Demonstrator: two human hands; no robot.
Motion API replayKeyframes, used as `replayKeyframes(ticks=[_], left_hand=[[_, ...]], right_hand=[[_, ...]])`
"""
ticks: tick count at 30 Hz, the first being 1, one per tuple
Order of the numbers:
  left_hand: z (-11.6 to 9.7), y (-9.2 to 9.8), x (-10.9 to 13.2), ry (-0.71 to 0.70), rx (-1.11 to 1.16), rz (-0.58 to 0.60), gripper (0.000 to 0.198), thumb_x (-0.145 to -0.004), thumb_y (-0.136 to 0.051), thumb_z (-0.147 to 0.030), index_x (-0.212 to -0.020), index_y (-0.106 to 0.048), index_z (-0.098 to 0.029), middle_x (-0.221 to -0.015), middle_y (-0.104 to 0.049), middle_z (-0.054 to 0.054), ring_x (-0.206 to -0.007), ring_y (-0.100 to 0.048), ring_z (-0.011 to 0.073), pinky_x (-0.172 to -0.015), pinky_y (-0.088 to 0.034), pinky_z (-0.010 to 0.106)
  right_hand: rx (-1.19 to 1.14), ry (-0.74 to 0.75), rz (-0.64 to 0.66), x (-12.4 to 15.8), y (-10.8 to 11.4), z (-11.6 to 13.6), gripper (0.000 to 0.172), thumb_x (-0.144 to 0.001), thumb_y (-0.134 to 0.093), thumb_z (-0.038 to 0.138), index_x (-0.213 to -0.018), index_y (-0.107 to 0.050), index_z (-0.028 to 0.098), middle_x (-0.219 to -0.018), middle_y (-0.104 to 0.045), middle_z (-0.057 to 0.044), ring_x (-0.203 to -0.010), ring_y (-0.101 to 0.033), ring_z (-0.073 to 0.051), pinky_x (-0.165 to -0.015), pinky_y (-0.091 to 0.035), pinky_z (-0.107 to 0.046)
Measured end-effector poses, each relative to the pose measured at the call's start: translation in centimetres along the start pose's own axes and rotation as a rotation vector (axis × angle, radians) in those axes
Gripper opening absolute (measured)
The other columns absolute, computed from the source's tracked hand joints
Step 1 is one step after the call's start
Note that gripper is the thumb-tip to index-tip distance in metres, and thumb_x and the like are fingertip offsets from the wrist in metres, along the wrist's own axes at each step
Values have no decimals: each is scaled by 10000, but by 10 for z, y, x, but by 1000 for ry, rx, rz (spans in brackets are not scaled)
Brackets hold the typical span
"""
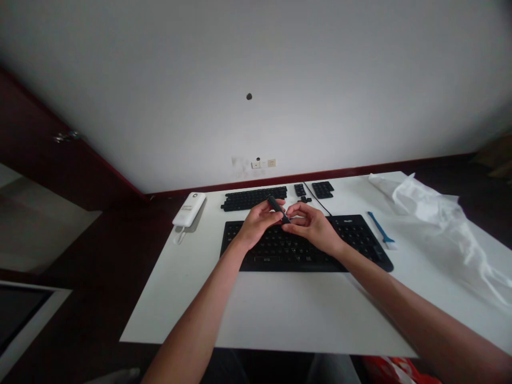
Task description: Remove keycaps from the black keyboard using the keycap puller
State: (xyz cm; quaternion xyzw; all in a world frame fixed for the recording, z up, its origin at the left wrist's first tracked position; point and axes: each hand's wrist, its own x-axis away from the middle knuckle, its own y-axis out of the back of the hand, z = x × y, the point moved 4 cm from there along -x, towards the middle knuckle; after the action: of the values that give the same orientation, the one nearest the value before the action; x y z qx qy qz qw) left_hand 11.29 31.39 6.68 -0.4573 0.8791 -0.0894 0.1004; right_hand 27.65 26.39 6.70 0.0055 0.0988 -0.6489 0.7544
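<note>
Over the black keyboard base [280, 250], which has its keycaps off, both hands meet around a long black keycap [279, 208] shaped like a space bar. My left hand [259, 221] pinches it between thumb and fingers, tilted with its upper end to the left. The fingers of my right hand [310, 224] are closed at its lower right end; a small light glint shows there, too small to name. Behind the hands lie rows of loose black keycaps [254, 198], with smaller groups, a number-pad block [322, 189] and a few arrow keycaps [304, 200], to the right.
A white power bank [190, 209] with a short cable lies at the table's left. On the right are a blue brush [381, 228] and a crumpled white plastic bag [432, 213]. The keyboard's cable [317, 198] runs backward. A wall with sockets [264, 164] stands behind the white table [312, 314].
</note>
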Motion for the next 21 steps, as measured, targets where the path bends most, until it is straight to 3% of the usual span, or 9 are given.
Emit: replayKeyframes(ticks=[7, 11, 16, 19, 21], left_hand=[[-2, -5, 0, -27, -149, -2, 440, -836, -842, -407, -1186, -721, -170, -1159, -733, 104, -1026, -681, 214, -886, -534, 320], [0, -8, -1, -66, -310, -5, 412, -867, -798, -465, -1128, -727, -154, -1024, -732, 79, -886, -665, 175, -819, -516, 302], [1, -20, 5, -204, -654, -59, 232, -936, -715, -390, -1053, -731, -189, -956, -736, 55, -881, -676, 193, -822, -512, 320], [3, -40, 14, -339, -872, -36, 129, -950, -681, -301, -1038, -719, -215, -1016, -743, 54, -968, -673, 221, -919, -500, 369], [7, -59, 21, -404, -961, 7, 117, -949, -671, -266, -1054, -704, -224, -1056, -737, 56, -1034, -656, 238, -968, -486, 391]], right_hand=[[255, 125, -41, 3, 1, 16, 324, -824, -835, 410, -1023, -641, 243, -958, -707, -38, -822, -683, -198, -784, -580, -355], [532, 205, -200, 21, 13, 41, 231, -879, -776, 425, -999, -667, 261, -889, -716, -34, -832, -672, -229, -825, -562, -397], [749, 153, -611, 98, 60, 51, 275, -893, -734, 497, -1005, -677, 252, -818, -661, -29, -744, -600, -228, -740, -511, -387], [776, 49, -917, 163, 97, 41, 350, -847, -743, 539, -1013, -678, 238, -834, -678, -45, -721, -599, -231, -722, -501, -386], [872, -25, -1041, 199, 115, 35, 382, -800, -761, 551, -1008, -701, 236, -828, -685, -52, -712, -603, -239, -734, -499, -396]])
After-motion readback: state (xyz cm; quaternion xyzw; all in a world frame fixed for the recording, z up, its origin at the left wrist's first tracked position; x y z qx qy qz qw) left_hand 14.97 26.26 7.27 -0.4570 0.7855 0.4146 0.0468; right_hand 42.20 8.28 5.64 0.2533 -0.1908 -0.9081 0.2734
